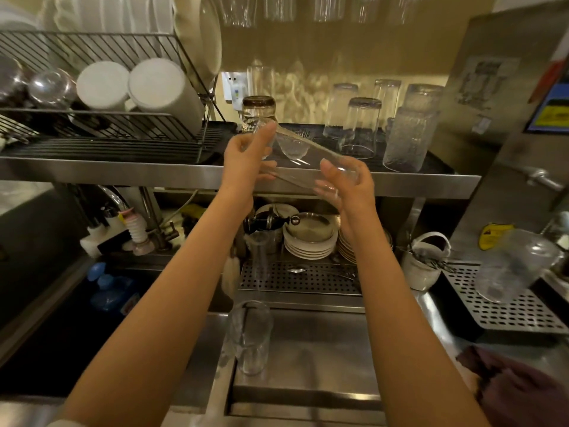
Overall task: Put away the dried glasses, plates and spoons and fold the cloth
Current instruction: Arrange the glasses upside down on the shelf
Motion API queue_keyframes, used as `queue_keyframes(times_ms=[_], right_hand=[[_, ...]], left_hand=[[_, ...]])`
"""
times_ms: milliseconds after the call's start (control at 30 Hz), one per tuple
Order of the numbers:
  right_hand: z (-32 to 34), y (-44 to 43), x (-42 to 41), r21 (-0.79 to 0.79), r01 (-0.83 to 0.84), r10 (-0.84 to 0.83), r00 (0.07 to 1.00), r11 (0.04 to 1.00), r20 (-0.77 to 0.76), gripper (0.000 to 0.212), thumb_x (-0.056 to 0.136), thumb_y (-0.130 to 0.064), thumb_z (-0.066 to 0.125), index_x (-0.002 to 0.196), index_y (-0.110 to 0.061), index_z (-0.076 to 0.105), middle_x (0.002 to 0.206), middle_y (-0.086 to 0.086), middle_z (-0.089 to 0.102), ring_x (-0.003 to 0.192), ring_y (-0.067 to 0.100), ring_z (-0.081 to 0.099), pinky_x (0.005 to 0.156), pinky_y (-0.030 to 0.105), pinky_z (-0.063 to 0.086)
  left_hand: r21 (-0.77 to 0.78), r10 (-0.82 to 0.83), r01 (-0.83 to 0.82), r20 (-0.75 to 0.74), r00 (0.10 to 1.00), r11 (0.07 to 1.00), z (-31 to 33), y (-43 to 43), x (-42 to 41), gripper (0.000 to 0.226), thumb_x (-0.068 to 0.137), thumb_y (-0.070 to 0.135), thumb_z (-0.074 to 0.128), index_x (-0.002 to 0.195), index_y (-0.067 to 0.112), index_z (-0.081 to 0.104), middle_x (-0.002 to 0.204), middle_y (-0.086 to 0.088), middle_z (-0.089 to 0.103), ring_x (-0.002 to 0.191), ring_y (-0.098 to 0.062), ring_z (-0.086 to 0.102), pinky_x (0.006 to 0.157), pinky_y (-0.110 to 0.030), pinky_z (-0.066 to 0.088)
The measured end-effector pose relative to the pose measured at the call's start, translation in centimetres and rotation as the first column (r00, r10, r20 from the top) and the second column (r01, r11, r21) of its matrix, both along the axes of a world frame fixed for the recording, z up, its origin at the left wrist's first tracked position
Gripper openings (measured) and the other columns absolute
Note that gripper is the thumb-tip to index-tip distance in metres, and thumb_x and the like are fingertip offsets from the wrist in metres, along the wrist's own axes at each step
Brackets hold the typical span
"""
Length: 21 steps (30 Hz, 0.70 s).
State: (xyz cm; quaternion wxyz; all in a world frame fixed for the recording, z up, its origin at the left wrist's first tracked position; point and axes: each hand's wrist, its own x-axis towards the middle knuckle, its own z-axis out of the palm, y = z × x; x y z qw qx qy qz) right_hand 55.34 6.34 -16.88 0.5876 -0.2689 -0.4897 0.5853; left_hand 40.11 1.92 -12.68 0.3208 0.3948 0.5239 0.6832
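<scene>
Now, with the left hand [248, 155] and right hand [349, 188] each gripping an end of the tall glass [304, 157], held tilted before the shelf [123, 172], a slippery grip could drop it, or a swing could clip the upturned glasses [360, 127] behind.

The tall glass [308, 157] is clear and glossy-smooth; the tumbler [406, 143] at the right end of the shelf [123, 172] is rough, pebbled glass. That shelf is brushed steel, the dish rack [101, 44] thin metal wire, the stacked plates [308, 250] glossy white ceramic, the cloth [517, 392] dark, matt.
</scene>
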Motion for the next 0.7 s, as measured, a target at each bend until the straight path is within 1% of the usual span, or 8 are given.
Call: queue_keyframes(times_ms=[67,133,200,300,400,467,567,700], right_hand=[[0.5,0.3,0.0,-0.010,0.039,-0.040,0.997,0.999,-0.061,0.054,0.071,-0.019,0.076,0.115,-0.012,0.045,0.100,0.006,0.064,0.080,0.023,0.067,0.075,0.036,0.059],[1.2,0.5,0.1,-0.019,0.078,-0.080,0.990,0.997,-0.112,0.051,0.074,-0.016,0.075,0.115,-0.013,0.044,0.100,0.006,0.064,0.083,0.026,0.066,0.074,0.038,0.059],[1.7,0.7,0.0,0.002,0.112,-0.111,0.987,0.994,-0.113,0.045,0.074,-0.015,0.075,0.109,-0.017,0.046,0.096,0.002,0.065,0.083,0.027,0.067,0.074,0.036,0.059],[2.4,0.8,-0.5,0.058,0.126,-0.122,0.990,0.990,-0.069,0.041,0.074,-0.016,0.075,0.105,-0.021,0.048,0.089,-0.002,0.068,0.079,0.025,0.066,0.074,0.035,0.058],[3.5,1.0,-0.5,0.087,0.129,-0.123,0.990,0.988,-0.073,0.042,0.075,-0.014,0.075,0.108,-0.017,0.048,0.078,-0.010,0.068,0.074,0.019,0.066,0.070,0.033,0.057],[4.4,1.2,-0.6,0.104,0.140,-0.135,0.989,0.985,-0.057,0.044,0.075,-0.017,0.075,0.110,-0.017,0.049,0.082,-0.011,0.068,0.076,0.016,0.066,0.069,0.030,0.057],[5.3,1.4,-1.1,0.113,0.171,-0.167,0.985,0.979,-0.042,0.048,0.073,-0.023,0.077,0.113,-0.016,0.050,0.097,0.000,0.064,0.089,0.023,0.064,0.075,0.032,0.057],[6.6,1.9,-1.9,0.123,0.167,-0.162,0.986,0.978,-0.050,0.061,0.075,-0.025,0.075,0.126,-0.005,0.048,0.094,-0.002,0.064,0.085,0.016,0.062,0.083,0.035,0.056]], left_hand=[[0.002,-0.004,0.004,-0.074,0.997,1.000,-0.2,0.0,-0.2,0.053,0.083,0.043,0.062,0.123,0.011,0.047,0.119,-0.008,0.058,0.089,-0.013,0.061,0.081,-0.030,0.052],[0.002,-0.011,0.012,-0.172,0.985,1.000,-0.3,0.1,-0.3,0.051,0.082,0.035,0.066,0.125,0.013,0.047,0.124,-0.008,0.054,0.104,-0.017,0.056,0.088,-0.030,0.046],[-0.005,-0.050,0.051,-0.263,0.964,0.999,-0.3,0.2,-0.3,0.044,0.081,0.027,0.069,0.120,0.016,0.052,0.112,-0.003,0.060,0.103,-0.016,0.059,0.086,-0.028,0.047],[-0.024,-0.127,0.128,-0.385,0.914,0.992,0.1,0.3,-0.1,0.029,0.080,0.028,0.070,0.106,0.020,0.061,0.090,0.007,0.065,0.088,-0.009,0.062,0.077,-0.024,0.049],[-0.060,-0.187,0.183,-0.529,0.828,0.981,0.5,0.4,-0.1,0.033,0.076,0.036,0.073,0.105,0.026,0.062,0.093,0.009,0.065,0.087,-0.009,0.063,0.073,-0.021,0.050],[-0.120,-0.242,0.216,-0.635,0.734,0.969,0.8,0.5,-0.1,0.045,0.072,0.040,0.075,0.111,0.031,0.056,0.100,0.009,0.063,0.089,-0.008,0.062,0.074,-0.023,0.052],[-0.185,-0.337,0.286,-0.632,0.698,0.940,1.2,1.0,0.1,0.057,0.070,0.040,0.077,0.119,0.033,0.049,0.109,0.003,0.063,0.094,-0.011,0.064,0.082,-0.029,0.054],[-0.160,-0.363,0.333,-0.568,0.739,0.929,1.9,1.8,0.2,0.066,0.071,0.034,0.077,0.128,0.026,0.047,0.105,0.001,0.065,0.092,-0.008,0.064,0.080,-0.024,0.052]])
